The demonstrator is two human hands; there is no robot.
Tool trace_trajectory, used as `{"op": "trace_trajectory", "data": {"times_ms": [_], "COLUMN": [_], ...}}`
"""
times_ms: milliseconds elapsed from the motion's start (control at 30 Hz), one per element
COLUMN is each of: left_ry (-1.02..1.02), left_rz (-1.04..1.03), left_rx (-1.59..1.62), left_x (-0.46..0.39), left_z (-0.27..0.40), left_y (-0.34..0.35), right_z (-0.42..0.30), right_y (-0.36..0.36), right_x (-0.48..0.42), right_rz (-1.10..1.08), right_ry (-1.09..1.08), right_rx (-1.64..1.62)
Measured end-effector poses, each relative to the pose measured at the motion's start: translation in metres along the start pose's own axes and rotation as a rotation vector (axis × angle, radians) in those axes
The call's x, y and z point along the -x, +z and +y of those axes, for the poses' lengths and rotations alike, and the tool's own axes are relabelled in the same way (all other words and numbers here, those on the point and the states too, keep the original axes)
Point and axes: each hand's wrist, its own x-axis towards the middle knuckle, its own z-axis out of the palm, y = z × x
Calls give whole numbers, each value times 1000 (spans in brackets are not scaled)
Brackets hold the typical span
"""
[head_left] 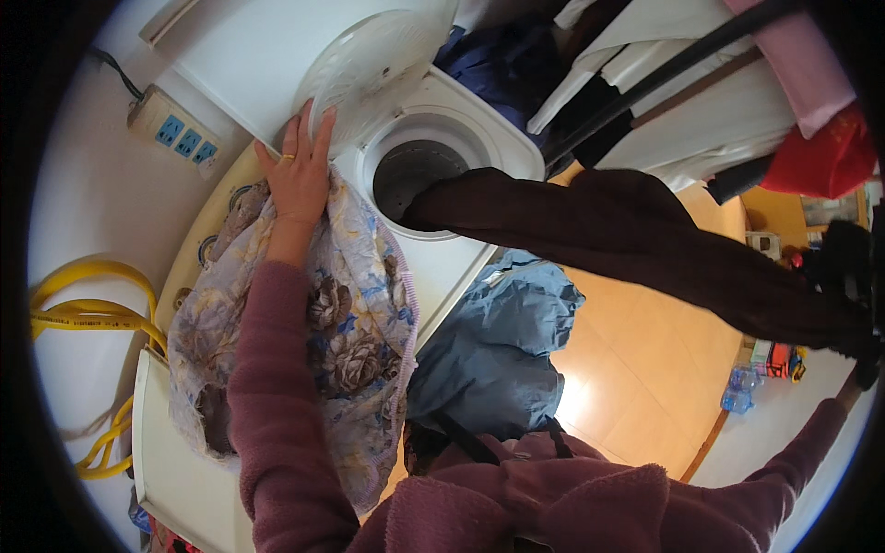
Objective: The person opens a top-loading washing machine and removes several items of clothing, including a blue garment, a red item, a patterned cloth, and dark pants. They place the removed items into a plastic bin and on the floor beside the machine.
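My left hand [299,169] rests on a floral quilted cloth [356,359] draped over the twin-tub washing machine [449,304]. Its fingers are spread, and their tips touch the raised translucent round lid [366,69]. Beside that hand, the spin tub [423,162] stands uncovered. From its mouth a long dark brown garment [594,214] stretches across to the far right, held up off the floor. My right hand [865,373], mostly in shadow at the picture's rim, grips the garment's other end. The garment's lower end is inside the tub and partly hidden.
A multi-socket strip [173,131] hangs on the wall at left, above a yellow hose [97,314]. Clothes [664,117] hang from a dark pole [664,72] at upper right. Blue-grey fabric [498,345] lies before my body. Blue plastic bottles [740,390] stand on the tiled floor [636,345].
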Motion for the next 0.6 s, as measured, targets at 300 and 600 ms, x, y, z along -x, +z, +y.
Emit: {"op": "trace_trajectory", "data": {"times_ms": [300, 600], "left_ry": [24, 20], "left_rz": [51, 34], "left_rx": [29, 22], "left_x": [-3, -2], "left_z": [0, 1], "left_y": [-4, 1], "right_z": [-74, -77], "right_y": [317, 473], "right_x": [189, 406], "right_rz": [-685, -1637], "right_ry": [-440, -1093], "right_rx": [20, 499]}}
